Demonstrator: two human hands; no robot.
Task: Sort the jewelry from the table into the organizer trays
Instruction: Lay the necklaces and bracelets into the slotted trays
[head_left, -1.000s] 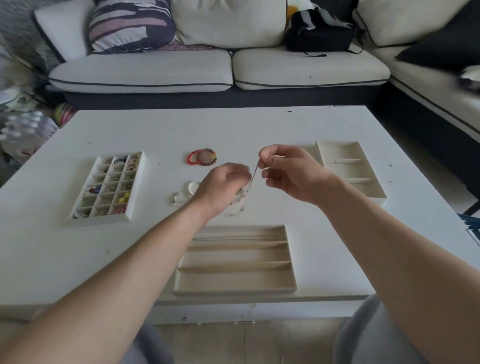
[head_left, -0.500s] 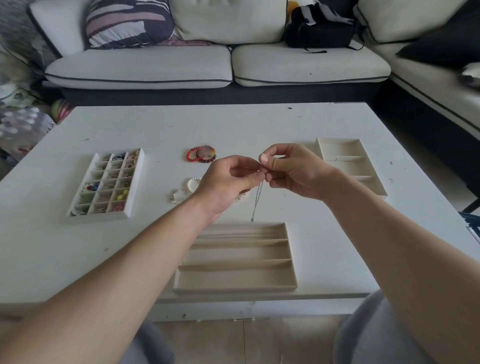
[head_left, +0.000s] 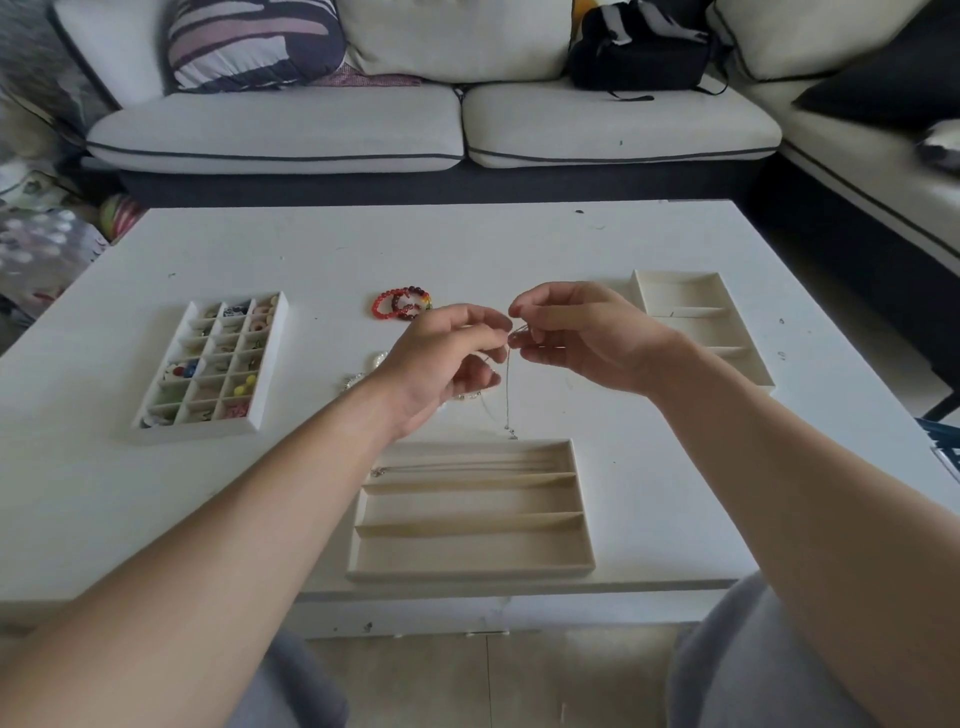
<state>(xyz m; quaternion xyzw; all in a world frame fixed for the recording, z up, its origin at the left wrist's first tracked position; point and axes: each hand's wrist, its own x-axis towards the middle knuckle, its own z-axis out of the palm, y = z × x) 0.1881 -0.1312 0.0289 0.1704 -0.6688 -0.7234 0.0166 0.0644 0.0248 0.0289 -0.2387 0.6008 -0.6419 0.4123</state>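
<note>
Above the middle of the white table (head_left: 597, 249), my left hand (head_left: 447, 358) and my right hand (head_left: 576, 338) meet and both pinch a thin silver chain necklace (head_left: 507, 395). The chain hangs down from my fingertips, its lower end just above the far rim of the long-slot tray (head_left: 470, 574). Another thin chain (head_left: 467, 466) lies in that tray's far slot. Red and dark beaded bracelets (head_left: 401, 304) lie behind my left hand. Pearl and crystal bracelets (head_left: 363, 376) are partly hidden by my left wrist.
A grid tray (head_left: 262, 374) with several small colourful pieces stands at the left. A wide-compartment tray (head_left: 727, 312) sits at the right behind my right forearm. A sofa with a black bag (head_left: 639, 47) and cushions runs along the far side and the right.
My left hand rose from the table to meet my right hand. The chain was lifted off the table and now hangs straight down from both sets of fingertips.
</note>
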